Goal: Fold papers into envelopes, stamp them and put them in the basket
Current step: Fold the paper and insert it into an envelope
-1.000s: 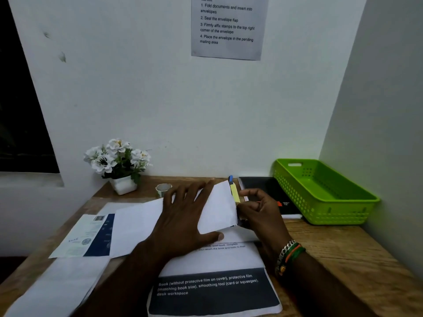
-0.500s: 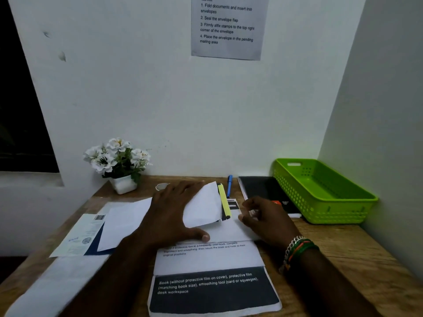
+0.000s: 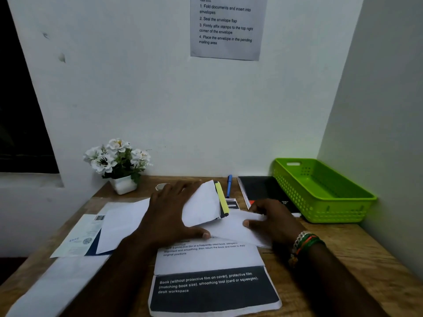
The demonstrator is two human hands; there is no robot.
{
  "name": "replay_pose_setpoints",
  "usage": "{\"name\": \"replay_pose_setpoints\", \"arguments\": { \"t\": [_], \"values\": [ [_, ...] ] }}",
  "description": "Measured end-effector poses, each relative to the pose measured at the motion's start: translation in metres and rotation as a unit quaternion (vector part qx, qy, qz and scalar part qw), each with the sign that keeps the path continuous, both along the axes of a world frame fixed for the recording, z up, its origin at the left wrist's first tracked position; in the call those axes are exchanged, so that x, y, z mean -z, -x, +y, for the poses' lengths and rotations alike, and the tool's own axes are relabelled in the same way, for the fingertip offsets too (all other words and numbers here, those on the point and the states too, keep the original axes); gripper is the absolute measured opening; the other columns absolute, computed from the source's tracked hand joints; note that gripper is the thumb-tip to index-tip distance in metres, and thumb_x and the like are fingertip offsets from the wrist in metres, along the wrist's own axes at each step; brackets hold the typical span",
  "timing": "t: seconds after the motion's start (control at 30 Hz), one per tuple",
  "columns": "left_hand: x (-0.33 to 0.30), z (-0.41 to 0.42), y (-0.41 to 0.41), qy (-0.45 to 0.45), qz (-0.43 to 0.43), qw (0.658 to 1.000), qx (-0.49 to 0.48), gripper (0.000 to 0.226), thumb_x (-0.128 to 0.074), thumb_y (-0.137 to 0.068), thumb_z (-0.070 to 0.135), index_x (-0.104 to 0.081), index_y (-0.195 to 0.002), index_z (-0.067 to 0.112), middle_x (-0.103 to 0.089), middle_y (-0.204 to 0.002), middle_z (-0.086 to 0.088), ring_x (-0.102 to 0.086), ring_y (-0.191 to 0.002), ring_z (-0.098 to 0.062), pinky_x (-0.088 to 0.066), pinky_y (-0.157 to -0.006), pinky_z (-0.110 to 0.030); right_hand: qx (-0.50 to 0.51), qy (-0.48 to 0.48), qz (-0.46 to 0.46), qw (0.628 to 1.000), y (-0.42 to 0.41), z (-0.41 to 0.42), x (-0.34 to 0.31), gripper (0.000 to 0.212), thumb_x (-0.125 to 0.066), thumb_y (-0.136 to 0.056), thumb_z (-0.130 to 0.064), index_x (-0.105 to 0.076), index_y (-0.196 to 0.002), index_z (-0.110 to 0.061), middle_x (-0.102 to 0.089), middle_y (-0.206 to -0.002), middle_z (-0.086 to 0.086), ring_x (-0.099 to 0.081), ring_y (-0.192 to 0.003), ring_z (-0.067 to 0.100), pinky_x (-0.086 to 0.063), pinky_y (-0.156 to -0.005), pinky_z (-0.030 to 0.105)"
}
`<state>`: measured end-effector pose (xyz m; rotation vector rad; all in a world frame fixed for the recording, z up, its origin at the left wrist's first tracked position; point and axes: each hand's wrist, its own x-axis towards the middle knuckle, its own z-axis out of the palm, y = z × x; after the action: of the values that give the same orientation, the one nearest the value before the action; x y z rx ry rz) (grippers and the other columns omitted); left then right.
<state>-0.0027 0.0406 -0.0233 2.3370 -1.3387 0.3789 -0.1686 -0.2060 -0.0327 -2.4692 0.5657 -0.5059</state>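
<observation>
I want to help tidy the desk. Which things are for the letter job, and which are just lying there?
For the job: envelope, folded paper, green basket.

Just lying there: flower pot, blue pen, black notebook, printed sheet.

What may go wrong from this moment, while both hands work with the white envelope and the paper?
The left hand presses flat on the envelope, whose flap end is lifted; it may crease. The right hand pinches a folded paper that lies over a printed sheet; the wrong sheet might be dragged along. The yellow highlighter beside the envelope could be knocked.
</observation>
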Motion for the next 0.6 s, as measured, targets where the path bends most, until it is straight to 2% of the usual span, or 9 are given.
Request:
{"name": "replay_pose_setpoints", "arguments": {
  "t": [0.1,0.17,0.23,0.3,0.4,0.5,0.6],
  "values": [
    [-0.001,0.001,0.001,0.021,-0.009,1.0,-0.016,0.129,-0.055,-0.046,0.104,-0.023,-0.157,0.046,-0.036,-0.149,0.019,-0.034,-0.136,-0.013,-0.024,-0.116,-0.044,-0.018,-0.103,-0.122,0.987,0.016,-0.011,-0.016,0.017,-0.083,-0.08,-0.012,-0.067,-0.077,-0.014,-0.068,-0.078,0.009,-0.058,-0.073,0.012,-0.042,-0.063,0.03],
    [-0.001,0.002,0.0,0.031,-0.016,0.999,-0.02,0.128,-0.056,-0.048,0.102,-0.023,-0.158,0.045,-0.037,-0.149,0.018,-0.035,-0.136,-0.014,-0.022,-0.118,-0.044,0.012,-0.119,-0.202,0.972,0.025,-0.016,-0.026,0.013,-0.082,-0.081,-0.009,-0.07,-0.081,-0.012,-0.069,-0.079,0.004,-0.057,-0.07,0.005,-0.043,-0.063,0.027],
    [-0.002,0.003,-0.001,0.033,-0.013,0.999,-0.024,0.128,-0.056,-0.05,0.101,-0.02,-0.159,0.044,-0.036,-0.152,0.016,-0.034,-0.138,-0.015,-0.02,-0.12,-0.045,0.061,-0.132,-0.278,0.95,0.031,-0.022,-0.032,0.012,-0.083,-0.081,-0.01,-0.072,-0.085,-0.011,-0.07,-0.083,0.0,-0.058,-0.074,0.004,-0.045,-0.07,0.029],
    [-0.002,0.003,-0.003,0.021,-0.013,0.999,-0.033,0.13,-0.053,-0.05,0.103,-0.015,-0.16,0.044,-0.033,-0.156,0.015,-0.031,-0.141,-0.016,-0.019,-0.121,-0.045,0.091,-0.16,-0.336,0.924,0.035,-0.026,-0.035,0.013,-0.084,-0.08,-0.014,-0.073,-0.087,-0.013,-0.071,-0.086,0.001,-0.062,-0.081,0.013,-0.048,-0.078,0.034],
    [-0.002,0.003,-0.005,0.015,-0.015,0.999,-0.04,0.132,-0.052,-0.051,0.104,-0.011,-0.161,0.044,-0.031,-0.159,0.012,-0.03,-0.143,-0.018,-0.018,-0.121,-0.046,0.088,-0.186,-0.365,0.908,0.04,-0.024,-0.041,0.012,-0.085,-0.08,-0.017,-0.074,-0.085,-0.017,-0.072,-0.085,-0.001,-0.063,-0.081,0.016,-0.05,-0.076,0.035],
    [-0.001,0.003,-0.006,0.014,-0.024,0.999,-0.047,0.132,-0.052,-0.052,0.103,-0.011,-0.161,0.043,-0.031,-0.16,0.012,-0.03,-0.143,-0.018,-0.02,-0.12,-0.046,0.061,-0.172,-0.358,0.916,0.04,-0.02,-0.042,0.011,-0.085,-0.08,-0.016,-0.075,-0.084,-0.016,-0.073,-0.08,-0.003,-0.063,-0.074,0.01,-0.049,-0.069,0.029],
    [-0.002,0.004,-0.006,0.018,-0.023,0.998,-0.049,0.132,-0.052,-0.051,0.103,-0.01,-0.161,0.044,-0.03,-0.16,0.013,-0.028,-0.143,-0.017,-0.019,-0.12,-0.046,0.06,-0.163,-0.34,0.924,0.037,-0.023,-0.039,0.011,-0.086,-0.079,-0.019,-0.076,-0.084,-0.016,-0.071,-0.07,-0.012,-0.06,-0.068,0.012,-0.041,-0.062,0.024]
  ]
}}
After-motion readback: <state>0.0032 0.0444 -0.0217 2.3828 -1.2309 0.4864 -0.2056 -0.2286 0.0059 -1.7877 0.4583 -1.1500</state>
